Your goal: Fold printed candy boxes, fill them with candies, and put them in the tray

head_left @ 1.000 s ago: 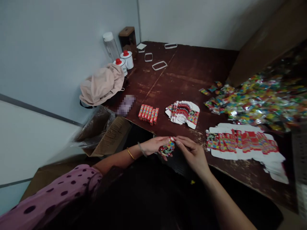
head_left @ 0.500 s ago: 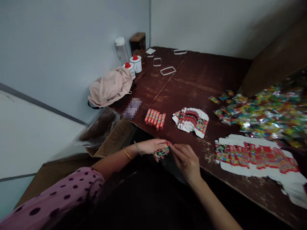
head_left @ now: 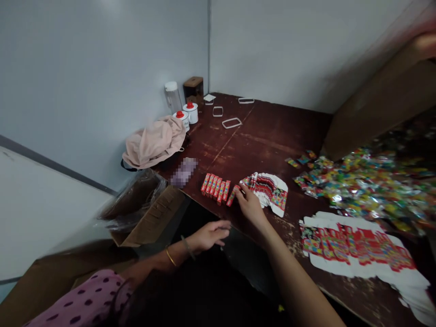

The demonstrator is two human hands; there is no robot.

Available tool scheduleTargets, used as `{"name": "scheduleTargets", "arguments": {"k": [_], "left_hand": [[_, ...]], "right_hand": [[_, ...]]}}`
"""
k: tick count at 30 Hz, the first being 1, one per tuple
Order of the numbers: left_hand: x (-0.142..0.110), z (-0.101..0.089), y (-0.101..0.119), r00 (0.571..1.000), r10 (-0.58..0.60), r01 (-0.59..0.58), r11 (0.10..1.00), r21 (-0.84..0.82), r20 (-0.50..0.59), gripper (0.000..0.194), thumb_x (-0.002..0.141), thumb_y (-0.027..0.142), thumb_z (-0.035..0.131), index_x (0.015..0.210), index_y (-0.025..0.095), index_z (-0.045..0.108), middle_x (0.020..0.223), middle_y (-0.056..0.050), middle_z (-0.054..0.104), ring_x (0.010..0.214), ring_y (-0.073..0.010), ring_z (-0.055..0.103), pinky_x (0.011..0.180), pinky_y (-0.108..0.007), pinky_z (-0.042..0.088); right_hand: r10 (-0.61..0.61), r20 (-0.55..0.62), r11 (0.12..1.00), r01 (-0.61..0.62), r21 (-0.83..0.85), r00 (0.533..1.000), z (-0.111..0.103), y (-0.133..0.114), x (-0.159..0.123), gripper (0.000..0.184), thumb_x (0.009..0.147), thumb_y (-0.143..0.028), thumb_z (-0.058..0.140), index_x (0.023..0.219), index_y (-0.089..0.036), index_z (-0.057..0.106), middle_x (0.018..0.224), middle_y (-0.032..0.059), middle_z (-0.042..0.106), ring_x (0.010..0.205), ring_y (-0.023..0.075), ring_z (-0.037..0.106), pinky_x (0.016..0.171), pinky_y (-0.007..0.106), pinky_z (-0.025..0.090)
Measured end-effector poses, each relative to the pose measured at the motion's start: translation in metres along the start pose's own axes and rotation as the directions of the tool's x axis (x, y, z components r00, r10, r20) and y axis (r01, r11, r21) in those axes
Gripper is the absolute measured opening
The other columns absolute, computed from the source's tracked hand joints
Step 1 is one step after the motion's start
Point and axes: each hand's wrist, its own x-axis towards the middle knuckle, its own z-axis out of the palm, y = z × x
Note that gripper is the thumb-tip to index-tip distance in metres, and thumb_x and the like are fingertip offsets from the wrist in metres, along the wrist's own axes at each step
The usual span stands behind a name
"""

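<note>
My right hand [head_left: 251,205] is at the table's front edge, its fingers closed on a small red candy box [head_left: 232,196]. That box stands at the right end of a row of similar small red boxes [head_left: 215,187], a narrow gap apart from them. Just right of it, partly behind my fingers, lies a fanned stack of printed flat cartons [head_left: 270,188]. My left hand [head_left: 208,235] hangs in front of the table edge with its fingers stretched out and nothing visible in it.
A larger spread of flat cartons [head_left: 354,245] lies at right, below a heap of wrapped candies [head_left: 368,181]. Mugs [head_left: 190,113], a pitcher [head_left: 173,97] and a pink cloth bag [head_left: 153,141] stand at back left. An open cardboard box [head_left: 153,218] is beside the table.
My right hand has moved forward onto the table with the small box, beside the row. My left hand has let go of it and drawn down and left. The view has tilted up.
</note>
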Motion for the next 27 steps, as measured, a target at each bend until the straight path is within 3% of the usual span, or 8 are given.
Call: {"name": "scheduleTargets", "arguments": {"k": [4,8,11,13,17,22,25,27], "left_hand": [[-0.004,-0.003,-0.006,0.998,0.009,-0.013,0.997,0.073,0.058,0.050,0.079,0.041,0.067,0.122,0.017,0.062,0.124,-0.014,0.059,0.104,-0.0219,0.057,0.079,-0.030,0.049],[0.000,0.001,-0.006,0.993,0.005,-0.020,0.992,0.126,0.119,0.050,0.081,0.043,0.063,0.124,0.016,0.061,0.118,-0.014,0.062,0.099,-0.0193,0.058,0.077,-0.029,0.047],[0.012,0.011,-0.002,0.977,-0.026,-0.007,0.989,0.150,0.213,0.049,0.081,0.044,0.063,0.122,0.017,0.061,0.115,-0.012,0.062,0.092,-0.0165,0.059,0.076,-0.029,0.046],[0.023,0.022,0.003,0.957,-0.029,-0.016,0.988,0.154,0.289,0.048,0.081,0.044,0.063,0.120,0.017,0.062,0.112,-0.011,0.063,0.089,-0.0147,0.058,0.076,-0.028,0.046],[0.040,0.044,0.013,0.939,-0.018,-0.040,0.986,0.161,0.343,0.043,0.083,0.042,0.062,0.118,0.018,0.062,0.108,-0.008,0.063,0.085,-0.0121,0.056,0.074,-0.026,0.044],[0.049,0.053,0.013,0.923,-0.045,0.012,0.996,0.088,0.381,0.043,0.078,0.042,0.068,0.112,0.016,0.063,0.103,-0.008,0.064,0.082,-0.0122,0.057,0.074,-0.027,0.044],[0.053,0.050,0.016,0.906,-0.069,0.129,0.985,-0.118,0.418,0.049,0.077,0.050,0.067,0.111,0.015,0.063,0.103,-0.010,0.065,0.087,-0.0169,0.061,0.078,-0.033,0.046],[0.057,0.048,0.020,0.901,-0.038,0.189,0.931,-0.312,0.432,0.049,0.077,0.050,0.067,0.112,0.016,0.061,0.103,-0.011,0.066,0.089,-0.0190,0.063,0.080,-0.035,0.046]], "right_hand": [[-0.122,-0.005,0.991,0.122,-0.048,0.992,-0.015,-0.002,0.012,0.038,0.089,-0.040,0.044,0.108,-0.019,0.070,0.120,0.0131,0.064,0.112,0.0262,0.060,0.101,0.044,0.043],[-0.248,-0.059,0.907,0.210,-0.365,0.967,-0.075,0.057,-0.014,0.055,0.078,-0.048,0.061,0.126,-0.019,0.060,0.135,0.0153,0.055,0.123,0.0345,0.051,0.102,0.054,0.040],[-0.210,0.036,0.850,0.201,-0.488,0.977,-0.113,0.102,-0.038,0.037,0.086,-0.038,0.050,0.113,-0.021,0.068,0.119,0.0135,0.067,0.109,0.0306,0.061,0.094,0.049,0.048],[-0.206,0.082,0.839,0.219,-0.498,0.975,-0.120,0.114,-0.048,0.035,0.091,-0.031,0.040,0.108,-0.022,0.070,0.110,0.0109,0.071,0.102,0.0258,0.065,0.092,0.043,0.051],[-0.248,-0.032,0.811,0.189,-0.554,0.968,-0.109,0.106,-0.050,0.044,0.089,-0.042,0.048,0.122,-0.016,0.063,0.123,0.0155,0.064,0.110,0.0299,0.060,0.091,0.046,0.051],[-0.253,0.004,0.842,0.222,-0.491,0.967,-0.114,0.089,-0.048,0.040,0.094,-0.035,0.038,0.104,-0.019,0.073,0.108,0.0120,0.071,0.097,0.0258,0.066,0.086,0.042,0.054],[-0.310,-0.117,0.859,0.225,-0.460,0.944,-0.113,0.066,-0.075,0.034,0.093,-0.035,0.043,0.105,-0.022,0.073,0.108,0.0098,0.071,0.094,0.0246,0.066,0.083,0.042,0.054],[-0.392,-0.027,0.834,0.343,-0.432,0.919,-0.104,0.046,-0.101,0.028,0.092,-0.033,0.050,0.108,-0.026,0.071,0.110,0.0076,0.071,0.099,0.0257,0.064,0.083,0.043,0.052]]}}
